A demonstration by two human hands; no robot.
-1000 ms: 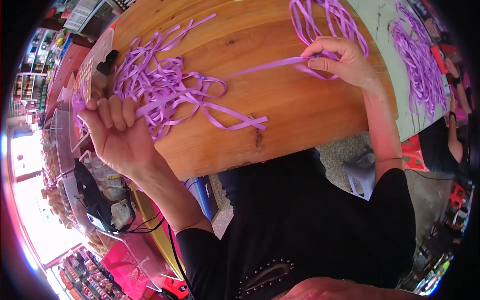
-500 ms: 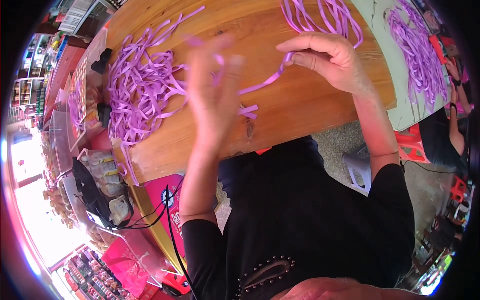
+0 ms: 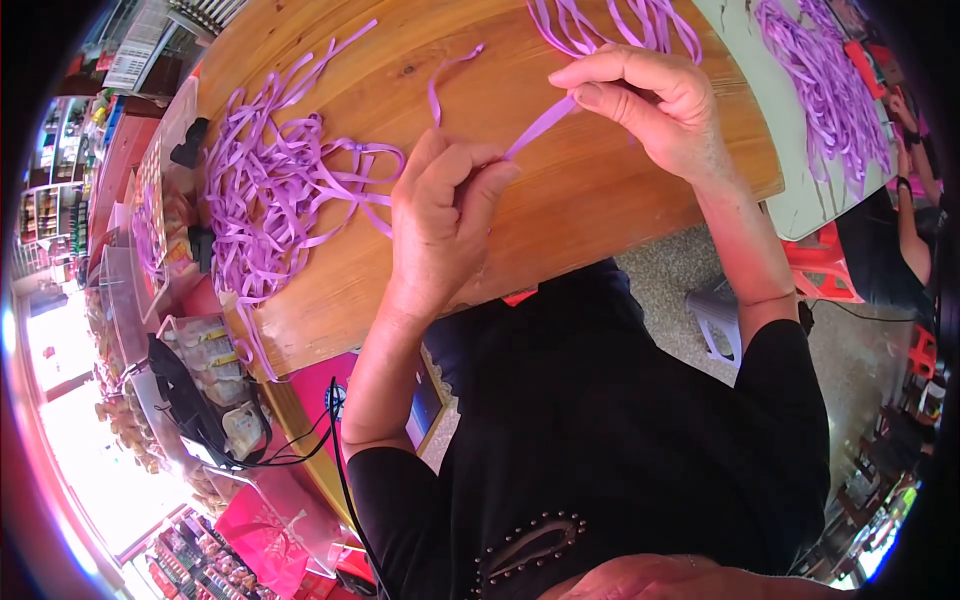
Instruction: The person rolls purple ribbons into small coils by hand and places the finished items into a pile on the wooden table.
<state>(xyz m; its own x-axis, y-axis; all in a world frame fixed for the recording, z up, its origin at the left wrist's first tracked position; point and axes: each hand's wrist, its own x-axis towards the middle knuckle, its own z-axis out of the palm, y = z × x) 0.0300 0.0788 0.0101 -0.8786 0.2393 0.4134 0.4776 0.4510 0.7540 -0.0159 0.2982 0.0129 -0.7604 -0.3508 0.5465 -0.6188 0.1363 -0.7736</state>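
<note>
A short stretch of purple ribbon (image 3: 540, 127) is pulled taut between my two hands above the wooden table. My left hand (image 3: 440, 205) pinches it between thumb and forefinger. At its other end, my right hand (image 3: 665, 115) grips the ribbon between thumb and fingertips. To the left of my left hand lies a large tangled heap of purple ribbon (image 3: 265, 205), with loops reaching toward that hand. A loose ribbon end (image 3: 455, 68) curls on the wood just beyond my left hand. Past my right hand lies another bunch of ribbon (image 3: 625, 25).
The wooden table (image 3: 600, 215) adjoins a white table (image 3: 745, 60) on the right, which bears more purple ribbon (image 3: 830, 100). Black cables (image 3: 335, 430) hang at the left near a packet-filled box. A red stool (image 3: 825, 262) and a grey stool (image 3: 715, 325) stand right. Another person's arm (image 3: 912, 230) shows far right.
My left hand, blurred before, has come to rest farther right and now pinches the ribbon close to my right hand. The span between the hands is shorter. The view has shifted slightly.
</note>
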